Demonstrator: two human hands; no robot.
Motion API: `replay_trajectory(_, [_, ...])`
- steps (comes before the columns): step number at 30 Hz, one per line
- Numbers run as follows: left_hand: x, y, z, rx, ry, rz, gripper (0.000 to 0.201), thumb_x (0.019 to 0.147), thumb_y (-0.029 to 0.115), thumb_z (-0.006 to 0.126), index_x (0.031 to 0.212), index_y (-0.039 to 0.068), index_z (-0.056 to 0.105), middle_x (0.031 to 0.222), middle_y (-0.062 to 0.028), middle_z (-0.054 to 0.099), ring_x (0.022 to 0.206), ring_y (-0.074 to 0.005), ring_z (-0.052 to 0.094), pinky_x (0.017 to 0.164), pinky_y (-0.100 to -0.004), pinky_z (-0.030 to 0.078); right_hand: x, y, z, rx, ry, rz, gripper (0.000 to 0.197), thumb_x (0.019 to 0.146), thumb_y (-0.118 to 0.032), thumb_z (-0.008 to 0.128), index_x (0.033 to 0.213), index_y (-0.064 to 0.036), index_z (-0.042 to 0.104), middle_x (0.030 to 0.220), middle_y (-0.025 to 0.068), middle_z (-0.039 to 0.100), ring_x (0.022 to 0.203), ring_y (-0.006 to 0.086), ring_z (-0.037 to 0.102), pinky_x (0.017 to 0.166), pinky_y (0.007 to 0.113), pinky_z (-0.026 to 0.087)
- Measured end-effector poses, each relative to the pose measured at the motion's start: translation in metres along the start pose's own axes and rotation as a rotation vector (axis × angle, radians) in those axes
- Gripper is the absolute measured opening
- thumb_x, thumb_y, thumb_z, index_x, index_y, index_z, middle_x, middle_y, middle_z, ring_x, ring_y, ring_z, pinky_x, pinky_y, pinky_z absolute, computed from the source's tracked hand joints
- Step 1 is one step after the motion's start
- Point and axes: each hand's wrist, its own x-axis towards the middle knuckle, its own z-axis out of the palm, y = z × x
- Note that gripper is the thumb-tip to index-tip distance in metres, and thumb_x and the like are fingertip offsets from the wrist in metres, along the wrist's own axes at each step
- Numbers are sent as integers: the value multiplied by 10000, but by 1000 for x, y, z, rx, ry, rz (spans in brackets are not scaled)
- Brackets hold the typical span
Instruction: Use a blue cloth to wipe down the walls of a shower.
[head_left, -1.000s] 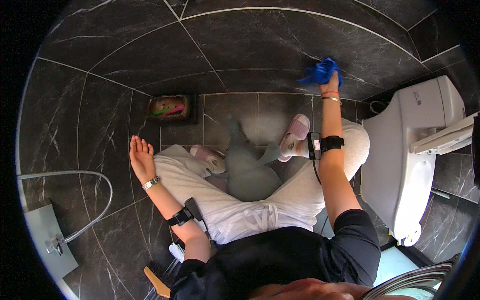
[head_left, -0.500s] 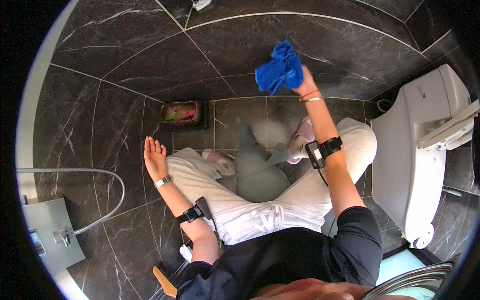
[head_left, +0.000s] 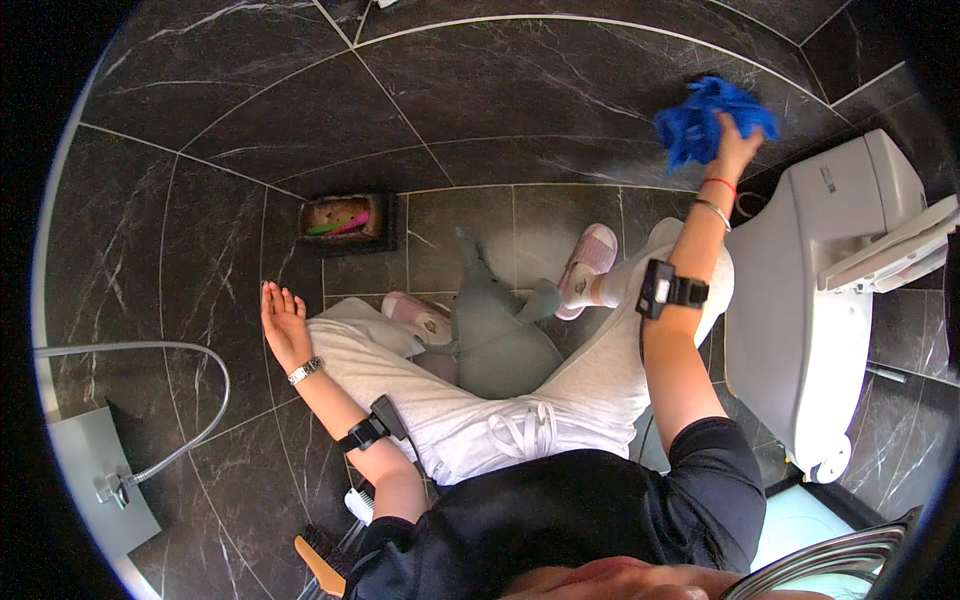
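Observation:
My right hand (head_left: 738, 148) is closed on a bunched blue cloth (head_left: 695, 125), which lies against or just before the dark tiled wall (head_left: 560, 100) at the far right; I cannot tell if it touches. Palm up, my left hand (head_left: 286, 322) is held out above my left knee with fingers apart and holds nothing. Between my legs is a smooth grey-green rounded thing (head_left: 505, 345) with narrower parts pointing away from me; its kind is unclear. Pink slippers (head_left: 588, 262) are on my feet at either side of it.
A white toilet (head_left: 800, 350) stands close on my right. On the floor at the far left is a dark-rimmed box (head_left: 388, 225) with a pink and a green thing inside. A shower hose (head_left: 215, 400) curves at the left, and a wooden-handled brush (head_left: 318, 567) is at lower left.
My right hand has swept the blue cloth to the right along the wall, toward the toilet. The view has shifted slightly; my left hand keeps its pose.

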Motion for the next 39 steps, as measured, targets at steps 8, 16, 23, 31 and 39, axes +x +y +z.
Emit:
replay_trajectory(8, [7, -6, 16, -13, -21, -39, 298, 902, 199, 431, 1161, 64, 487, 1117, -22, 549, 953, -144, 520, 810, -312, 428, -144, 72, 63, 516, -1057, 1129, 212, 790, -99, 577, 967, 18, 578, 878, 76, 618, 814, 168, 599, 754, 262, 494])
replay_trajectory(16, [3, -12, 32, 74, 31, -40, 320, 897, 223, 454, 1180, 76, 483, 1124, -12, 546, 953, -137, 525, 805, -301, 426, -194, -89, 127, 619, -1257, 1003, 269, 793, -190, 599, 993, -11, 586, 932, 60, 628, 819, 140, 603, 735, 262, 489])
replay_trajectory(23, [-4, -5, 25, 179, 143, -23, 332, 896, 244, 452, 1186, 84, 473, 1157, -8, 522, 971, -132, 501, 827, -295, 403, -140, -171, 81, 538, -763, 198, 304, 757, -108, 632, 1029, 2, 555, 944, 81, 605, 796, 147, 584, 731, 258, 462])
replay_trajectory(31, [1, -12, 31, 223, 115, -78, 339, 892, 258, 459, 1185, 86, 472, 1164, -9, 513, 974, -130, 501, 829, -290, 402, -164, -60, 89, -534, -324, -672, 588, 569, 37, 610, 1120, -59, 431, 1098, 138, 450, 986, 336, 485, 816, 375, 440])
replay_trajectory(39, [-2, -23, 45, 372, 108, -67, 324, 880, 281, 477, 1133, 80, 505, 1125, -26, 541, 928, -128, 526, 781, -262, 404, -207, -34, 86, -557, -664, -241, 978, 607, 60, 602, 1386, -190, 66, 1094, 96, 559, 908, 315, 572, 768, 391, 455])
